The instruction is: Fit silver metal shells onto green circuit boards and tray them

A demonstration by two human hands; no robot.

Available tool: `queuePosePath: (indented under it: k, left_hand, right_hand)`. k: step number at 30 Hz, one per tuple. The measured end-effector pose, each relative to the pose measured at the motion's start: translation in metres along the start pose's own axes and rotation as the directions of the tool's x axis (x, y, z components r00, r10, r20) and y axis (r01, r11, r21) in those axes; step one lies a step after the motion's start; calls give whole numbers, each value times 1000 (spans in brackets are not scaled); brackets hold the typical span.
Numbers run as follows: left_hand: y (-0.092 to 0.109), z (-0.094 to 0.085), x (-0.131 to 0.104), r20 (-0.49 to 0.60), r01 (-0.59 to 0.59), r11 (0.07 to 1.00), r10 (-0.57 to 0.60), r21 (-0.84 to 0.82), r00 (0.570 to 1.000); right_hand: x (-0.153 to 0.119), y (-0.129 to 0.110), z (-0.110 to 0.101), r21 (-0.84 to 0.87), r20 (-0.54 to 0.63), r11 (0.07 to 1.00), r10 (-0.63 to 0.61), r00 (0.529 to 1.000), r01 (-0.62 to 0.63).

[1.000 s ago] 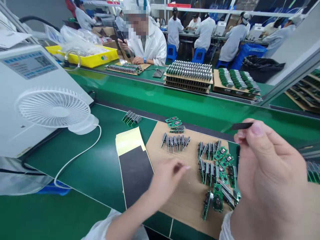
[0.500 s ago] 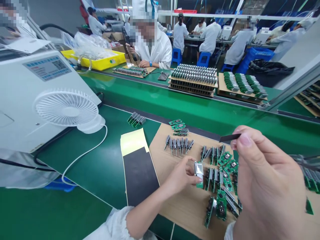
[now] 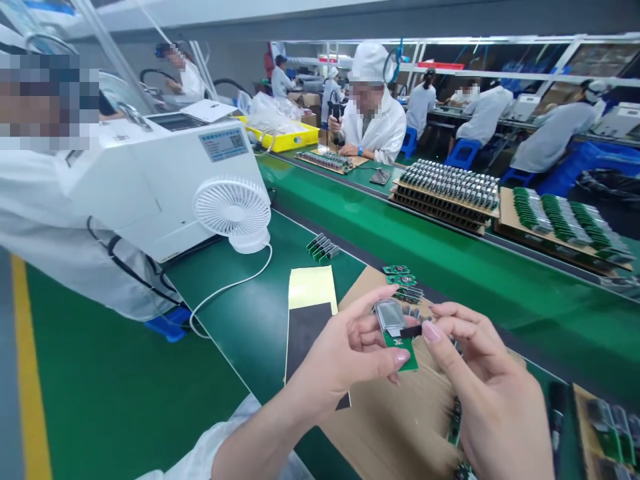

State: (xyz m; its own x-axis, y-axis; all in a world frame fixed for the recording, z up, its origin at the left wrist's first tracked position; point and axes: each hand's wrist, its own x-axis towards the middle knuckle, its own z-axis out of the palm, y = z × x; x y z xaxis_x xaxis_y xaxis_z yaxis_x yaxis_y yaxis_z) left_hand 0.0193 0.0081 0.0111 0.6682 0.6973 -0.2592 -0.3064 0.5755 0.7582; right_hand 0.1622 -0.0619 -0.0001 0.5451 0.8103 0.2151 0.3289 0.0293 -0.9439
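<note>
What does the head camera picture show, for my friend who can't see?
A person's left hand holds a small green circuit board with a silvery rectangular part, while the right hand holds a thin black strip right by it. Cardboard lies below; a white fan stands to the left.

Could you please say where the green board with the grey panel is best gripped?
Probably by its edges, from the left: the green board is flat, its grey panel faces the camera, and the right hand holds a black strip at its right.
</note>
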Motion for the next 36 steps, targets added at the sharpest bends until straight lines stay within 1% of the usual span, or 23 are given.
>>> queuePosePath:
  k: [2,6,8,11,13,17,20,27,32,36]
  left_hand:
    - [2,0,-3,8,5,1000,-5,-9,1000]
    - [3,0,-4,-2,-6,999,6,-54,1000]
    - [3,-1,-4,-11,-19,997,19,-74,1000]
    - [3,-3,-3,-12,-10,998,9,-64,1000]
    - [4,-4,-3,-3,4,999,-4,-52,1000]
    - [4,-5,-4,10,6,999,-6,-39,1000]
    - [4,-6,-4,7,-1,1000,1,-11,1000]
    - [2,-6,-2,7,-28,999,28,-18,1000]
    - [3,-5,-2,-9,-49,999,49,7,999]
    - [2,-5,-1,-2,-60,998,60,19,998]
  right_hand:
    - [0,2,5,15,6,999,47,999,-47]
    - [-2,4,10,98,19,989,113,993,-114]
    - [-2,5,10,136,70,982,122,990,-131]
    - [0,6,8,187,185,970,120,975,-155]
    - [1,8,7,196,211,967,121,970,-163]
    - [1,10,8,156,197,968,164,967,-196]
    - [1,11,10,164,193,960,195,962,-227]
    - [3,12,11,162,168,959,207,964,-234]
    - [1,9,11,151,153,955,231,961,-254]
    - [0,6,15,182,134,943,256,957,-277]
